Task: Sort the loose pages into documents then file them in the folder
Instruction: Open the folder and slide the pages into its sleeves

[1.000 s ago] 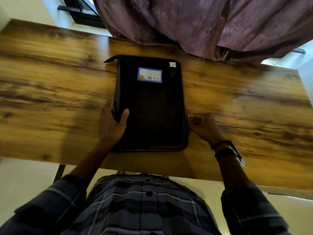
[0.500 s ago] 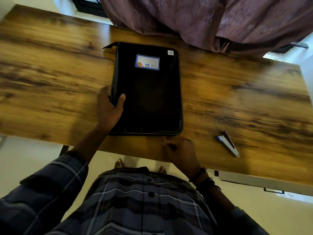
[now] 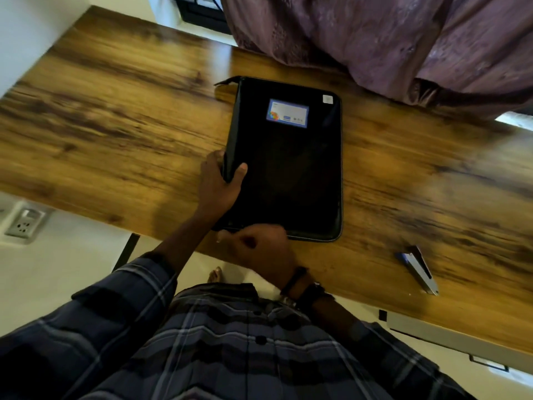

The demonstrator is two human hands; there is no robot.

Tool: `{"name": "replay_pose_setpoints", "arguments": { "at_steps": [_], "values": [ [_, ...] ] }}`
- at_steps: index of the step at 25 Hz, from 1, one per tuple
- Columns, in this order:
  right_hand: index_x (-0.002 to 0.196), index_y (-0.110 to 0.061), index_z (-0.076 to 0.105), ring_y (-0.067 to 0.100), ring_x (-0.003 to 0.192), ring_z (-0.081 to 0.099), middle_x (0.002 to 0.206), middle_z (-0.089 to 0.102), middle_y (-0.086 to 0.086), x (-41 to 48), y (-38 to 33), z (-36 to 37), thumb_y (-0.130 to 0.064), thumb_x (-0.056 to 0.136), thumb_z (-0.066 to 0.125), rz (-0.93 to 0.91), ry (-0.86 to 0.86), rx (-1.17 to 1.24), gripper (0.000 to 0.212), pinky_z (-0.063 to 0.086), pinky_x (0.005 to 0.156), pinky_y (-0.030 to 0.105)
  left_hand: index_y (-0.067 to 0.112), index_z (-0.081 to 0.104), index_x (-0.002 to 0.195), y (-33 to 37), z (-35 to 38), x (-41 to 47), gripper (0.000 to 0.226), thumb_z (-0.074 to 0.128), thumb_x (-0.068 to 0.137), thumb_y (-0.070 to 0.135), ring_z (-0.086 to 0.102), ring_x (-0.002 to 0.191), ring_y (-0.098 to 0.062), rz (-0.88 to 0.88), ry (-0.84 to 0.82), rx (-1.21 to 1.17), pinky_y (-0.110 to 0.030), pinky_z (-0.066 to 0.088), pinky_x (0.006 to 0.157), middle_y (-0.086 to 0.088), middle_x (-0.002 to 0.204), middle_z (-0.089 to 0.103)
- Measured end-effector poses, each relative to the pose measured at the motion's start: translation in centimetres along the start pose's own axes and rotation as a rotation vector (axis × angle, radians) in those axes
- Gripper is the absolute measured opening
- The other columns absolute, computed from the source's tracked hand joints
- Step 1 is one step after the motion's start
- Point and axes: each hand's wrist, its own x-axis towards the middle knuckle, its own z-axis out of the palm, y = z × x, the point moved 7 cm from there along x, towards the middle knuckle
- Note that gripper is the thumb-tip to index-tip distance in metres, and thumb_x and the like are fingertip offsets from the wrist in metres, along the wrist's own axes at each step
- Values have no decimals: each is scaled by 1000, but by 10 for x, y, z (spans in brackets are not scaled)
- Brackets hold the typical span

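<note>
A black zip folder [image 3: 288, 168] with a blue-edged label lies shut and flat on the wooden table [image 3: 115, 125]. My left hand [image 3: 219, 183] grips the folder's left edge, thumb on the cover and fingers down the side. My right hand [image 3: 259, 249] sits at the folder's near edge, close to its near left corner. Its fingers are curled and pinched at the zip track, and the zip pull itself is hidden under them. No loose pages are in view.
A blue and silver stapler [image 3: 418, 269] lies on the table near the front edge, to the right of the folder. A purple curtain [image 3: 375, 39] hangs over the table's far edge. A wall socket [image 3: 24, 223] shows at lower left.
My right hand has travelled from the folder's right edge, round the near right corner and along the near edge to the near left corner. My left hand has kept its grip.
</note>
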Motion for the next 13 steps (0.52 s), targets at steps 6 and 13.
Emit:
{"name": "replay_pose_setpoints", "arguments": {
  "at_steps": [6,13],
  "values": [
    [127,-9,54,31,122,46,126,56,11,10,105,-116,-44,86,66,606,490,-150,55,29,103,31,9,58,121,-19,4,11,73,57,79,68,60,108,-27,-84,-97,14,-46,53,91,-12,114,60],
    [98,-11,68,21,94,67,104,70,3,86,104,-92,-52,72,79,813,245,449,49,54,78,30,11,66,105,-29,-60,60,59,55,79,62,64,90,-28,-19,-111,61,-42,57,76,-13,96,65]
  ]
}}
